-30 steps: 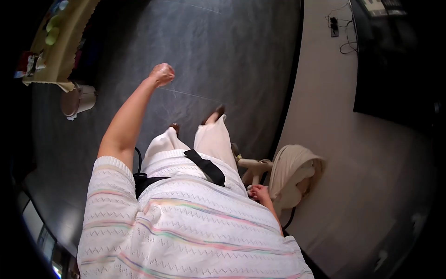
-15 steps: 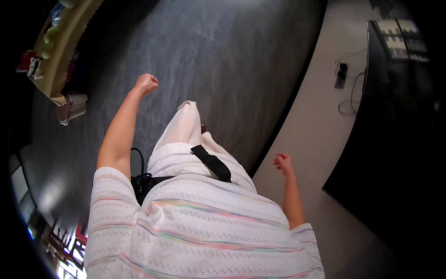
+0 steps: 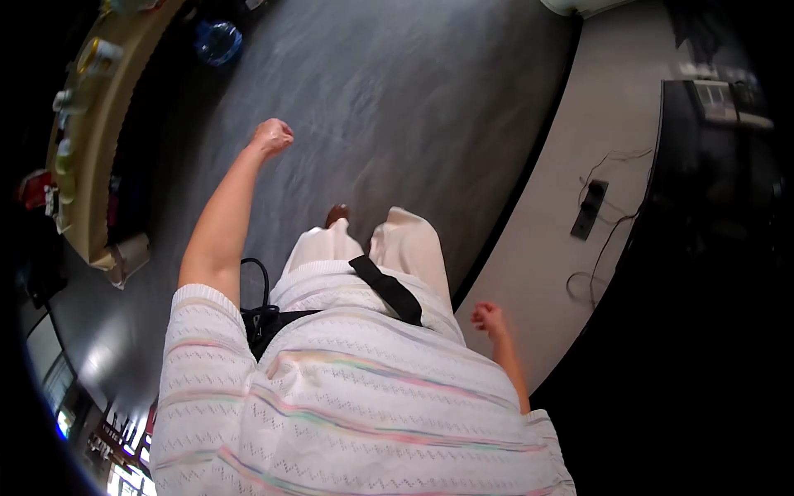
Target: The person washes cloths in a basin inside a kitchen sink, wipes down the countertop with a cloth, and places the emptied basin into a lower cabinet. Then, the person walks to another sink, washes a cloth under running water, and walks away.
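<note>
My left hand (image 3: 273,137) is out in front over the dark floor (image 3: 364,124), curled into a loose fist with nothing showing in it. Low at my right side, my right hand (image 3: 490,319) hangs near the pale wall, its fingers bent inward and nothing visible in them. Neither hand touches anything. Between them are my light trousers (image 3: 413,248) and a brown shoe (image 3: 337,215). A black strap (image 3: 385,289) crosses my waist over the striped knit top.
On the left stands a cloth-covered table (image 3: 112,140) with bottles and jars on it, a bin (image 3: 130,258) at its near corner. A blue water jug (image 3: 218,43) is farther ahead. A power strip (image 3: 589,211) with cables and a large black screen (image 3: 703,289) are on the right.
I have moved forward along the floor, and my other leg is now in front. The table and power strip have shifted down in view, and the blue jug has appeared. Both hands stay curled.
</note>
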Demonstrator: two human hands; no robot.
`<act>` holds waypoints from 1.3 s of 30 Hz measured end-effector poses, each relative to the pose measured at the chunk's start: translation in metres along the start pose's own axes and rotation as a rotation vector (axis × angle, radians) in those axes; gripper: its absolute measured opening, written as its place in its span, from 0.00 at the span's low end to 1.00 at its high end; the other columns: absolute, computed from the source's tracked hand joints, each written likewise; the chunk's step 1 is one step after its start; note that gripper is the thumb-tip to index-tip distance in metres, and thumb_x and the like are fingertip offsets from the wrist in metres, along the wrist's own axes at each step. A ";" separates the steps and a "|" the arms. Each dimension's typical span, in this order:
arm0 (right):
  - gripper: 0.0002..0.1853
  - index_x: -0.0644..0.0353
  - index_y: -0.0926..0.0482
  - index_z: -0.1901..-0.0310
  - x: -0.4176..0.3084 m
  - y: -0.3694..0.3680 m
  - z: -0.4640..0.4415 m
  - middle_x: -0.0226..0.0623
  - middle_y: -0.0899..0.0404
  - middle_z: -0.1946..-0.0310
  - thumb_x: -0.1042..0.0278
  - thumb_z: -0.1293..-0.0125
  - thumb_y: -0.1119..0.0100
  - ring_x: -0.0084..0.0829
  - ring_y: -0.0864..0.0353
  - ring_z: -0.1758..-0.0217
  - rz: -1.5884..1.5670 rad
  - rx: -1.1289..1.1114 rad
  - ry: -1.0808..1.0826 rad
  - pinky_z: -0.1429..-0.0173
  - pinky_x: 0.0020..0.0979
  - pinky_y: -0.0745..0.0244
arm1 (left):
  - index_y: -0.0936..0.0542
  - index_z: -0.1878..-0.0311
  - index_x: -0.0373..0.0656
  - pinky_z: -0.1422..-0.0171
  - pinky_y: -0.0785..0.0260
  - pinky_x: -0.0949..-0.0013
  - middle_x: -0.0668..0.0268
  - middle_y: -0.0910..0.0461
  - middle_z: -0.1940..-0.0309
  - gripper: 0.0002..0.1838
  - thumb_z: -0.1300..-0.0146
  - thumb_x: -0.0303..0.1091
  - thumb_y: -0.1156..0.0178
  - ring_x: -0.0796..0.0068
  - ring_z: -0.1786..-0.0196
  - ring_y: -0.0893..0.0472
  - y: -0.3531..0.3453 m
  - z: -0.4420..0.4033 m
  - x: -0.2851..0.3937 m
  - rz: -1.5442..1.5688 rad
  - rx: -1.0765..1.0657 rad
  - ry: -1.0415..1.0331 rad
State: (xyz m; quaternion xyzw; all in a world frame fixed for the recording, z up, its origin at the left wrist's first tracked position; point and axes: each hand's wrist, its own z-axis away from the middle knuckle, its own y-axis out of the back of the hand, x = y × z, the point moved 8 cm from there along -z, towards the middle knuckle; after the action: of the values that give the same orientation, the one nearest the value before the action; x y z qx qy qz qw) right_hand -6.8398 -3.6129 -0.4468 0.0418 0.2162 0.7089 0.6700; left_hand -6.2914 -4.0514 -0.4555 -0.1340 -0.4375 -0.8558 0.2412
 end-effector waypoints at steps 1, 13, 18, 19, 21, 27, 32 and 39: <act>0.09 0.56 0.25 0.59 -0.002 0.012 -0.009 0.31 0.22 0.71 0.66 0.41 0.48 0.24 0.22 0.73 0.006 -0.011 -0.046 0.76 0.26 0.30 | 0.18 0.64 0.44 0.54 0.29 0.67 0.60 0.19 0.66 0.14 0.57 0.33 0.43 0.64 0.60 0.20 0.002 -0.022 0.033 -0.002 0.003 -0.036; 0.12 0.61 0.25 0.58 -0.327 0.275 -0.158 0.35 0.22 0.74 0.67 0.44 0.46 0.26 0.22 0.76 0.187 0.072 0.050 0.79 0.26 0.30 | 0.18 0.67 0.44 0.53 0.29 0.67 0.60 0.19 0.67 0.12 0.57 0.31 0.43 0.66 0.60 0.20 0.002 -0.212 0.205 0.181 0.016 0.187; 0.12 0.56 0.26 0.55 -0.572 0.334 -0.228 0.31 0.22 0.72 0.65 0.39 0.50 0.24 0.22 0.73 0.260 0.078 0.318 0.74 0.25 0.29 | 0.18 0.67 0.44 0.54 0.29 0.68 0.60 0.19 0.67 0.11 0.56 0.32 0.42 0.65 0.61 0.20 0.032 -0.254 0.250 0.262 0.119 0.277; 0.12 0.56 0.26 0.55 -0.619 0.329 -0.235 0.31 0.22 0.71 0.65 0.39 0.50 0.24 0.22 0.72 0.239 0.043 0.378 0.73 0.24 0.30 | 0.18 0.67 0.44 0.55 0.29 0.68 0.60 0.19 0.67 0.11 0.56 0.32 0.42 0.65 0.61 0.20 0.037 -0.271 0.252 0.272 0.117 0.296; 0.12 0.57 0.26 0.55 -0.682 0.317 -0.248 0.31 0.22 0.70 0.66 0.39 0.50 0.23 0.22 0.72 0.240 -0.007 0.422 0.72 0.24 0.29 | 0.18 0.67 0.44 0.55 0.29 0.68 0.60 0.19 0.67 0.11 0.57 0.32 0.41 0.65 0.61 0.20 0.048 -0.305 0.258 0.312 0.062 0.368; 0.11 0.57 0.25 0.57 -0.758 0.335 -0.293 0.31 0.22 0.70 0.66 0.41 0.49 0.24 0.21 0.72 0.326 -0.081 0.288 0.73 0.25 0.29 | 0.17 0.65 0.46 0.53 0.29 0.67 0.61 0.18 0.66 0.12 0.56 0.34 0.42 0.65 0.60 0.20 0.115 -0.437 0.354 0.271 0.029 0.417; 0.12 0.58 0.26 0.57 -0.766 0.379 -0.321 0.32 0.22 0.70 0.65 0.41 0.48 0.25 0.21 0.71 0.303 -0.028 0.031 0.73 0.27 0.28 | 0.17 0.64 0.47 0.52 0.30 0.66 0.61 0.18 0.65 0.13 0.55 0.36 0.43 0.64 0.60 0.20 0.177 -0.560 0.472 0.234 0.115 0.153; 0.11 0.57 0.25 0.59 -0.892 0.479 -0.394 0.33 0.22 0.73 0.64 0.42 0.47 0.25 0.21 0.75 0.326 -0.011 -0.023 0.76 0.27 0.30 | 0.18 0.65 0.45 0.55 0.29 0.69 0.62 0.18 0.68 0.12 0.55 0.34 0.42 0.69 0.63 0.20 0.177 -0.695 0.588 0.301 0.078 0.192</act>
State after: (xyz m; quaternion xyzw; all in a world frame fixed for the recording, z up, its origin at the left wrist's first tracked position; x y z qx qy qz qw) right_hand -7.3360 -4.5792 -0.4237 0.0806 0.1950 0.8088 0.5489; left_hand -6.7085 -4.8796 -0.4795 -0.1060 -0.4205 -0.8012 0.4124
